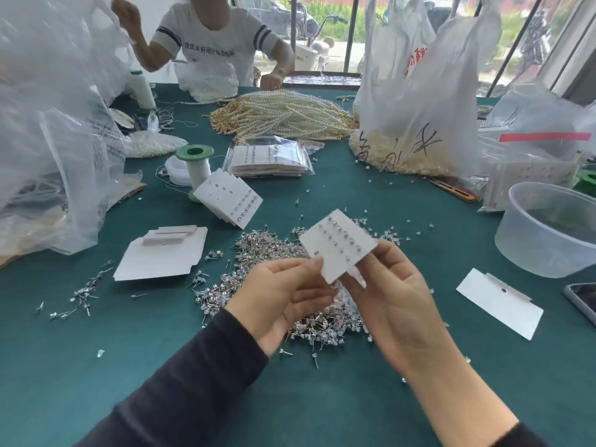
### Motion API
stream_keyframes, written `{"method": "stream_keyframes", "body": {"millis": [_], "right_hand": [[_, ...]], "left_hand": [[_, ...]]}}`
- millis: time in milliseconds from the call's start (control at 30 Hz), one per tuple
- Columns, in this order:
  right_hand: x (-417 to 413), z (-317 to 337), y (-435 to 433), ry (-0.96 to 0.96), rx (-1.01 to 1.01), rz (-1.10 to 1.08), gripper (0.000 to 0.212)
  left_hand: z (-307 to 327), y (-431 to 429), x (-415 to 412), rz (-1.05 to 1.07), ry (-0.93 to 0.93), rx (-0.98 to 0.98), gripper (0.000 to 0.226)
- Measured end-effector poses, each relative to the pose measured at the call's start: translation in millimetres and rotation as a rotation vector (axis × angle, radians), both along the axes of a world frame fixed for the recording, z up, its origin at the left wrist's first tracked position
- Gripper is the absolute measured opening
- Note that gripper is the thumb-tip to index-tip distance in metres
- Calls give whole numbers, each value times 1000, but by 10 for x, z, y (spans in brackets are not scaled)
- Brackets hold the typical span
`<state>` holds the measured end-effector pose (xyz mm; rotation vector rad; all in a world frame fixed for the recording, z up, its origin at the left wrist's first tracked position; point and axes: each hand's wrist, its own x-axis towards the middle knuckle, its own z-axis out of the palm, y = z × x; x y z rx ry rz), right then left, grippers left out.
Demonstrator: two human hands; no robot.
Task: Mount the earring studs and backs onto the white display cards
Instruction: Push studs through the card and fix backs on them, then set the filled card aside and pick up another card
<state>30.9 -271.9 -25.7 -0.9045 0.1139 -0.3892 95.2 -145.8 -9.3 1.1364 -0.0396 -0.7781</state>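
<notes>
- Left hand (283,295), dark sleeve: fingers pinch the left edge of a white card (338,250).
- Right hand (396,301): fingers grasp the card's lower right corner.
- The tilted card carries rows of studs and is held above a pile of loose studs (319,327) on the green desk (129,333).
- Filled cards (229,201) lie farther back on the left.

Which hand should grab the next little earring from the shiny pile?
Probably the left hand. It only pinches the edge of the card and sits closer to the uncovered part of the stud pile. The right hand supports the card from below, so it could hold it alone.
</notes>
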Motion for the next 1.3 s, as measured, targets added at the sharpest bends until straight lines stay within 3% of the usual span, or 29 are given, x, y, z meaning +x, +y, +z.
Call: {"method": "stream_keyframes", "body": {"millis": [67, 133, 200, 300, 400, 533, 833, 933, 1067, 1233, 1300], "right_hand": [[-9, -22, 32, 31, -394, -97, 6], [1, -75, 67, 59, -905, -253, 16], [15, -125, 102, 34, -1249, -376, 14], [46, -176, 110, 28, -1457, -406, 12], [68, -204, 56, 50, -1490, -384, 11], [86, -217, -2, 78, -1491, -419, 9], [84, -219, -9, 116, -1535, -403, 11], [74, -207, -18, 112, -1545, -417, 11], [70, -216, 5, 110, -1575, -399, 6], [47, -212, 55, 88, -1585, -369, 6], [31, -210, 59, 80, -1576, -368, 6]], "left_hand": [[52, 21, 84, 44, 28, 35, 27], [147, 47, 231, 101, -76, 163, 14], [231, 76, 515, 226, -366, 424, 10], [365, 93, 1058, 355, -868, 868, 21], [362, 17, 1474, 305, -1017, 1149, 24], [157, -93, 1654, 157, -1044, 1429, 24], [273, 85, 1536, 220, -1243, 1592, 18], [487, 360, 1431, 248, -1299, 1539, 19], [607, 875, 1107, 67, -1195, 1530, 17], [163, 991, 730, 5, -1077, 1666, 52], [41, 953, 680, 15, -1100, 1716, 55]]}}
